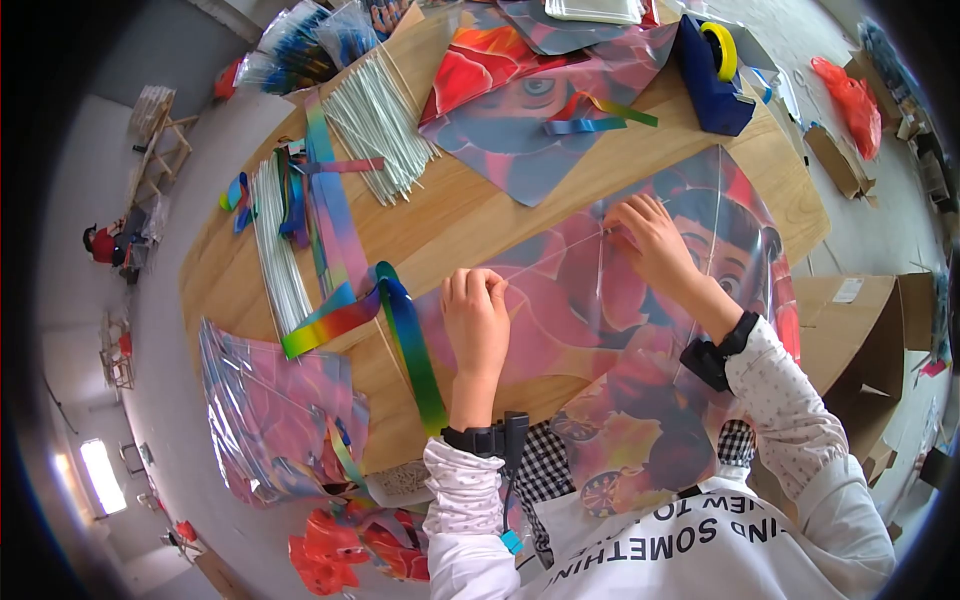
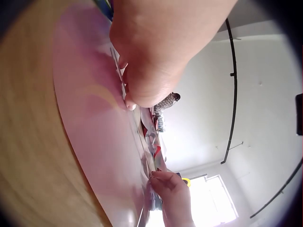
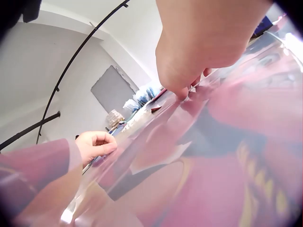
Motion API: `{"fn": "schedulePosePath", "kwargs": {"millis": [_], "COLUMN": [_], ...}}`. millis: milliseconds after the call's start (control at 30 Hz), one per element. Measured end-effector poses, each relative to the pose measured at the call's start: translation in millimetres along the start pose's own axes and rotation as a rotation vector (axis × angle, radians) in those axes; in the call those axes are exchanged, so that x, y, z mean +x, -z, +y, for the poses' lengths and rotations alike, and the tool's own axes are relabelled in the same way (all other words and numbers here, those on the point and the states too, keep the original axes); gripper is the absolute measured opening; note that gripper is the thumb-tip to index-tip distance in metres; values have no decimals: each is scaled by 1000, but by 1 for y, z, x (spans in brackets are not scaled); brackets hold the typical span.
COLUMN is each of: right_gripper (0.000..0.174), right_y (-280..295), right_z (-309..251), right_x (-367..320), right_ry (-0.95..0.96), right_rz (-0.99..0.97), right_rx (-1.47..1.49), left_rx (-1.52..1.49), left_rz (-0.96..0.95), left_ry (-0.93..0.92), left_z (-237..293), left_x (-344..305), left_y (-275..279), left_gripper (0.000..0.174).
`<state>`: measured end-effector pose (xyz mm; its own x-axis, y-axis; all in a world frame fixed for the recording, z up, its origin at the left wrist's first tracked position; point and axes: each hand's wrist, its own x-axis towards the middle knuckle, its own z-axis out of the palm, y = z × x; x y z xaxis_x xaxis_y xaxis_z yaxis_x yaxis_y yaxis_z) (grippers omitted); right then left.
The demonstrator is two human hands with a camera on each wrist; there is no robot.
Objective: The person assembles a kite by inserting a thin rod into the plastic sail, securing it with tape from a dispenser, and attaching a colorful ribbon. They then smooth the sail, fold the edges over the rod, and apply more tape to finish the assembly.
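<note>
A translucent printed kite sail (image 1: 560, 340), pink with a cartoon face, spreads over the table in front of me and hangs over its near edge. Along it runs a thin pale rod (image 1: 553, 253) between my two hands. My left hand (image 1: 474, 318) pinches the rod near the sail's left part, fingers curled down. Farther right, my right hand (image 1: 650, 243) pinches the rod near where a second thin rod (image 1: 600, 275) crosses. In the right wrist view the right fingertips (image 3: 182, 94) press close to the sail and are partly hidden by the hand.
Bundles of white rods (image 1: 378, 125) and rainbow ribbons (image 1: 405, 340) lie on the left of the wooden table (image 1: 440, 215). More printed sails (image 1: 540, 120) lie at the back, beside a blue tape dispenser (image 1: 705, 80). A folded plastic-wrapped stack (image 1: 275, 410) overhangs at left; a cardboard box (image 1: 850, 325) stands right.
</note>
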<state>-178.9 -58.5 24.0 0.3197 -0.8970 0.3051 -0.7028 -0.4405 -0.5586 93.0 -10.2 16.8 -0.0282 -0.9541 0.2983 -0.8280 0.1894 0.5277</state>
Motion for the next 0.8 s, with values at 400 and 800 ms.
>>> {"fn": "schedulePosePath", "kwargs": {"millis": [400,800], "right_gripper": [13,11], "right_y": [-14,-5], "right_z": [4,9], "right_x": [4,2], "right_ry": [76,94], "right_rz": [118,123], "right_rx": [72,-81], "left_rx": [-28,86], "left_rz": [-166,-256], "left_ry": [-253,-296], "left_z": [36,41], "left_x": [-21,-28], "left_y": [-17,-9], "left_gripper": [49,48]}}
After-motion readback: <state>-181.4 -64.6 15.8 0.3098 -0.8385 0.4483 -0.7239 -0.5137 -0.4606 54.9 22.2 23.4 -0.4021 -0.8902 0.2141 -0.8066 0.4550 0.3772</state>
